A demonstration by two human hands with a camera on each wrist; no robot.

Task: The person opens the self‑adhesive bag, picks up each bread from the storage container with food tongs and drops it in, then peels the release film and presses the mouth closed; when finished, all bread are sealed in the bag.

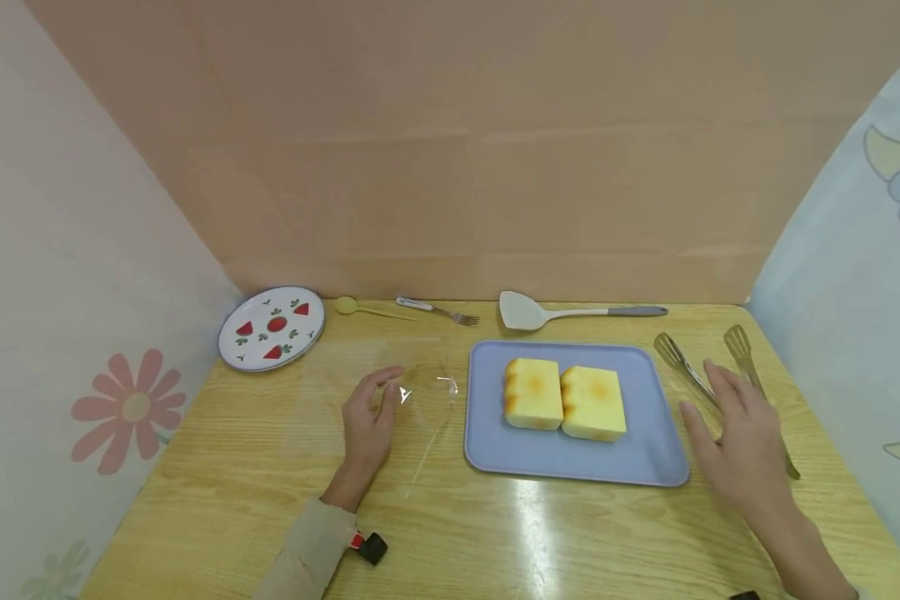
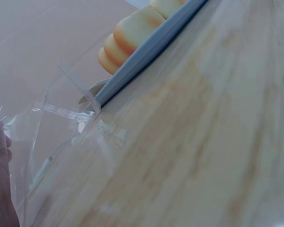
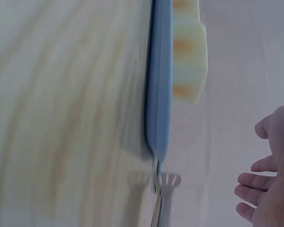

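Plastic (image 1: 429, 404), clear, is just left of the tray (image 1: 489, 450), pinched between the left hand's (image 1: 369, 421) thumb and fingers. The right hand (image 1: 746, 446), fingers spread, is over the slotted turners (image 1: 671, 351).

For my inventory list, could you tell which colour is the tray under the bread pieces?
The tray is plain light blue; the head view shows it best.

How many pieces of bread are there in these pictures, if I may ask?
2: in the head view, the left bread piece lies on the blue tray, and the right bread piece lies beside it.
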